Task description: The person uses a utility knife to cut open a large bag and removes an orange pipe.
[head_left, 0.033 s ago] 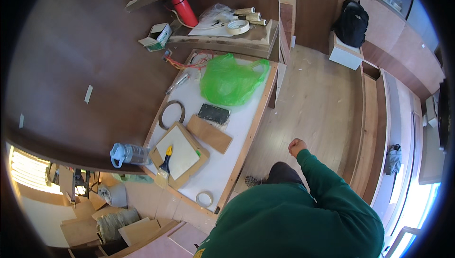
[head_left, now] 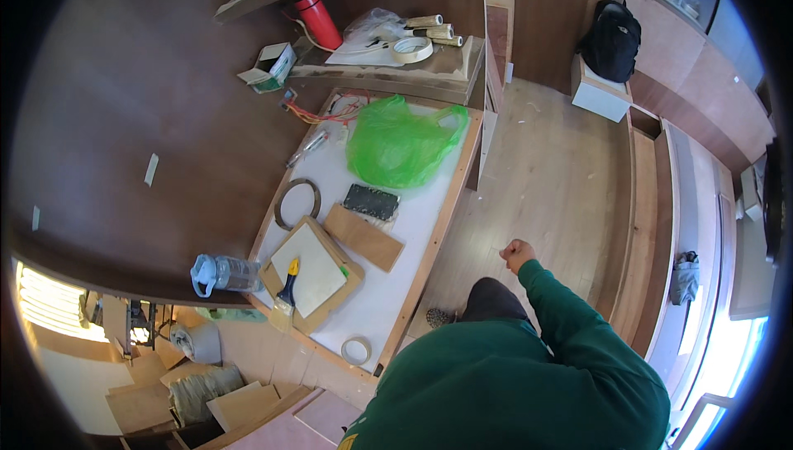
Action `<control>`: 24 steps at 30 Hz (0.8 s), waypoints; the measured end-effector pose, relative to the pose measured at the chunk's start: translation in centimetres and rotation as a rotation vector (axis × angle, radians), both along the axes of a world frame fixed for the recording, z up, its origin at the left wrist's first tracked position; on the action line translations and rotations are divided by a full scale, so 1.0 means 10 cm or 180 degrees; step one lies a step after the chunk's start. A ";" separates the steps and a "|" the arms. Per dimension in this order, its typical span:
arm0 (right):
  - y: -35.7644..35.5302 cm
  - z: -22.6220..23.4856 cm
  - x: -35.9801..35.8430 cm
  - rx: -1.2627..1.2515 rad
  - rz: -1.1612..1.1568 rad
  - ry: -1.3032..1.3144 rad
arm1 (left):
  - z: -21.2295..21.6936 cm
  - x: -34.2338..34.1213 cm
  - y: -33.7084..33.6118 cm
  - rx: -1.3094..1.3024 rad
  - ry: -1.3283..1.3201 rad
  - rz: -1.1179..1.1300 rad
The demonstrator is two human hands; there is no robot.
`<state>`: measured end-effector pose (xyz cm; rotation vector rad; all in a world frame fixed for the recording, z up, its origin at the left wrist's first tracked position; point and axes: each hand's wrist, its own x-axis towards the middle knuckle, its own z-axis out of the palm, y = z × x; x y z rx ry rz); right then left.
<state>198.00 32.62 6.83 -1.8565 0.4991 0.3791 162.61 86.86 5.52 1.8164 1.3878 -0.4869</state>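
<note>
My right hand point(head_left: 517, 255), in a green sleeve, is held out beside my body above the wood floor. Its fingers are curled in, and nothing shows sticking out of them. It touches nothing in sight. To its left stands a white-topped worktable point(head_left: 424, 217). On that lie a brown wood piece point(head_left: 364, 238), a black rectangular block point(head_left: 372, 201), a green plastic bag point(head_left: 403, 142) and a roll of dark edging point(head_left: 279, 204). A brush with a yellow-tipped handle point(head_left: 287, 286) rests on a pale square panel point(head_left: 318, 280). My left hand is out of sight.
A tape roll point(head_left: 356, 363) lies at the table's near end, and a clear bottle point(head_left: 238, 274) by its left edge. Above the far end, a shelf point(head_left: 450, 72) holds a red flask point(head_left: 320, 22) and rollers. A black backpack point(head_left: 611, 39) sits on a white box at the far right.
</note>
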 end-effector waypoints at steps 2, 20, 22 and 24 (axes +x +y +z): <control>-0.14 0.54 0.32 -0.0288 -0.0040 -0.0134 | 0.00 0.34 -0.03 -0.0022 -0.0056 -0.0046; -0.08 3.20 3.92 -0.0790 0.0471 -0.4473 | 0.39 1.49 -1.45 0.0056 0.0439 0.0377; -0.03 3.15 4.03 -0.0867 0.0524 -0.4377 | 0.43 1.51 -1.54 0.0064 0.0483 0.0415; 0.04 3.14 4.07 -0.0787 0.0493 -0.4286 | 0.49 1.52 -1.61 0.0073 0.0512 0.0452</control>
